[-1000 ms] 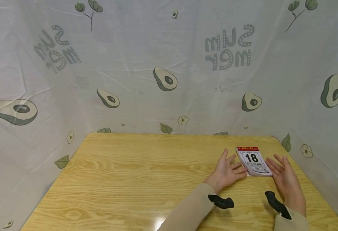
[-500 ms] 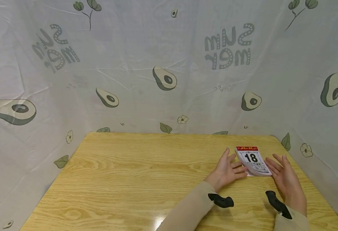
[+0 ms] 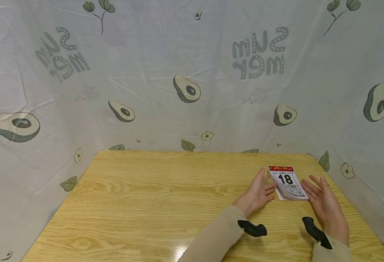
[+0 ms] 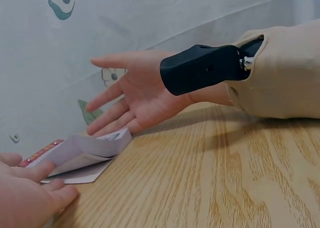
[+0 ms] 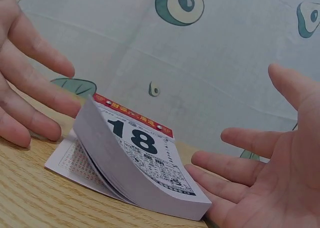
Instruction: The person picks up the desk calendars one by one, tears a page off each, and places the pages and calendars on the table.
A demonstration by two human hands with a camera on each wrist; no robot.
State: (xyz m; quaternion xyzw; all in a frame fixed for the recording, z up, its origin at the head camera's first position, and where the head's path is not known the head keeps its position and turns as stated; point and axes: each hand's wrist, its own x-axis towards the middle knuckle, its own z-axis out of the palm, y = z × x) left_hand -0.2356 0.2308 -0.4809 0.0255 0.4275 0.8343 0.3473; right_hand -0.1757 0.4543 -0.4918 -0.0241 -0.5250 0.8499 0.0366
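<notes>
At the lower right of the head view, the left hand and the right hand are held open, fingers straight, nothing gripped. Between them, on the light wooden bench, a thick white tear-off calendar pad showing 18 is flanked. Beyond, a pale avocado-printed cloth is hung.

Left hand: fingers straight and spread, palm turned inward toward the right, nothing gripped. Right hand: fingers likewise straight and slightly fanned, palm facing left, nothing gripped. The two palms face each other, a gap between them. Both forearms wear beige sleeves, and a black device is strapped at each wrist. Both forearms lie low and extend forward.
</notes>
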